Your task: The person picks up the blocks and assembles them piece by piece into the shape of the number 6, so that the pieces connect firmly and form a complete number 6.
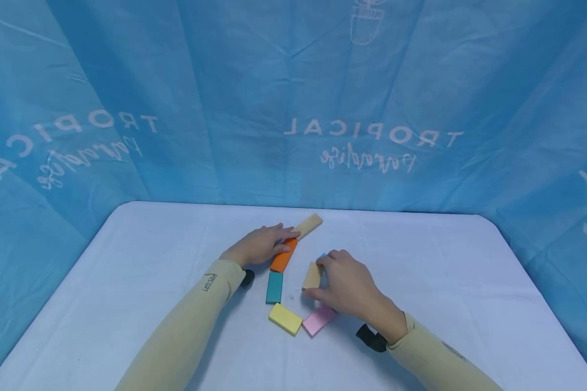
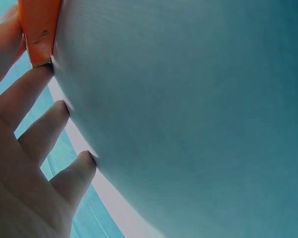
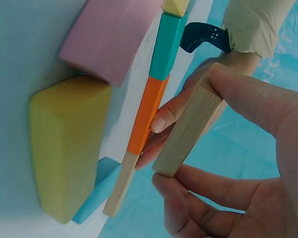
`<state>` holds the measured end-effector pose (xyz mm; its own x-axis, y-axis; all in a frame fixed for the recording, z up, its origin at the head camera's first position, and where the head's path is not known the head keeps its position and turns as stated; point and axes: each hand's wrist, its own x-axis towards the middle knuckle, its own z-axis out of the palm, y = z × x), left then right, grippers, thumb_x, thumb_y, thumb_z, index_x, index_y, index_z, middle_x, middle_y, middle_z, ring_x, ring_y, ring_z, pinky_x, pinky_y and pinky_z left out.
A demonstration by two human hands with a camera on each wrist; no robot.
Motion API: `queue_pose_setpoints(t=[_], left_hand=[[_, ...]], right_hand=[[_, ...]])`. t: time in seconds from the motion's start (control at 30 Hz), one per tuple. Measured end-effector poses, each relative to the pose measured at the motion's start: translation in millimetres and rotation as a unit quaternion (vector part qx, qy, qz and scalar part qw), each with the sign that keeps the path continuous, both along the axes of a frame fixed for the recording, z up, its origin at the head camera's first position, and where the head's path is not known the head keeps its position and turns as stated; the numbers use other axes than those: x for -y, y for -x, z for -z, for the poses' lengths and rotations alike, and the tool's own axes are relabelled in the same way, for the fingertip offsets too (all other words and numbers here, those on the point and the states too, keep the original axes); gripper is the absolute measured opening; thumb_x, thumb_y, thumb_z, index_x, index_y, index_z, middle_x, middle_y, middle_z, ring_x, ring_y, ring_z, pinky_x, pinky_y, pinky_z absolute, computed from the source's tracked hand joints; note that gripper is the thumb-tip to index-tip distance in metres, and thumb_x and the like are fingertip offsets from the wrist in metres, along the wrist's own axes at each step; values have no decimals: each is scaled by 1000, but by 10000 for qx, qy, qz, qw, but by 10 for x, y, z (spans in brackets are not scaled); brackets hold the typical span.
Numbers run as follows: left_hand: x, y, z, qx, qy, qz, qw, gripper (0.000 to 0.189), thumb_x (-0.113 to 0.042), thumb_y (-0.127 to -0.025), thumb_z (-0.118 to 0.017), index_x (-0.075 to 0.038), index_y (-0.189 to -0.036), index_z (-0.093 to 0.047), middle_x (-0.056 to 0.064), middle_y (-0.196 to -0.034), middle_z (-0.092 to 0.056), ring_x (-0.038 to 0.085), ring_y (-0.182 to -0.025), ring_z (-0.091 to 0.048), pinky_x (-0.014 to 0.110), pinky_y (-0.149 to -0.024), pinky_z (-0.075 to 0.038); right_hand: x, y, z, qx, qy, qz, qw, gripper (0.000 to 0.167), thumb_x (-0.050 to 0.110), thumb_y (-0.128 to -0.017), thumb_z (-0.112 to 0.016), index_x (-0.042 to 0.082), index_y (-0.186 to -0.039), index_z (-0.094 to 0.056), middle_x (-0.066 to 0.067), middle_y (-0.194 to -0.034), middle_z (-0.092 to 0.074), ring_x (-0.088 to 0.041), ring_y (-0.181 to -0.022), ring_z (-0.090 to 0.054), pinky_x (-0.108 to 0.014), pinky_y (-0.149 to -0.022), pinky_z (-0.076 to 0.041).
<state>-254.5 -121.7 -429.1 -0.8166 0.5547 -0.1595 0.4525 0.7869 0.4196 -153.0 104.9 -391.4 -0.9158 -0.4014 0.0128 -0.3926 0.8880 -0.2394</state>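
Note:
My right hand (image 1: pixel 347 282) pinches a plain wooden block (image 3: pixel 188 129) between thumb and fingertips, raised off the table in the right wrist view. My left hand (image 1: pixel 264 244) reaches over an orange block (image 1: pixel 285 255), its fingers extended. Its thumb touches the orange block's side, and a fingertip meets the block's end in the left wrist view. Beyond the orange block lies another plain wooden block (image 1: pixel 309 225), end to end with it. A teal block (image 1: pixel 274 288) continues the row toward me, then a yellow block (image 1: pixel 286 319) and a pink block (image 1: pixel 319 320) curve round to the right.
Under my right hand, a second yellow block (image 3: pixel 69 148) and a blue block (image 3: pixel 102 186) stand near the pink one, mostly hidden in the head view. A white cloth (image 1: pixel 102 304) covers the table. Blue printed curtains (image 1: pixel 249 108) hang around its back and sides.

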Motion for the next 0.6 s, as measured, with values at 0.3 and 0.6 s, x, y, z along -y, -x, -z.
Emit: queue_pose_setpoints(t=[0.3, 0.6], left_hand=[[-4, -7, -38, 59, -13, -33, 10000, 51, -32, -104, -57, -23, -153, -46, 2, -158, -41, 32, -150, -28, 55, -121, -22], [-6, -13, -40, 72, -51, -24, 10000, 51, -31, -104, -57, -23, -153, -46, 3, -158, -41, 32, -149, -28, 55, -120, -23]], right_hand=[[151, 118, 7, 29, -72, -117, 9999, 66, 56, -77, -82, 3, -115, -73, -6, -93, -67, -17, -81, -54, -27, -61, -50], [263, 221, 42, 140, -283, -176, 9993, 64, 57, -79, -80, 2, -111, -73, -3, -80, -59, -18, -76, -51, -27, -59, -48]])
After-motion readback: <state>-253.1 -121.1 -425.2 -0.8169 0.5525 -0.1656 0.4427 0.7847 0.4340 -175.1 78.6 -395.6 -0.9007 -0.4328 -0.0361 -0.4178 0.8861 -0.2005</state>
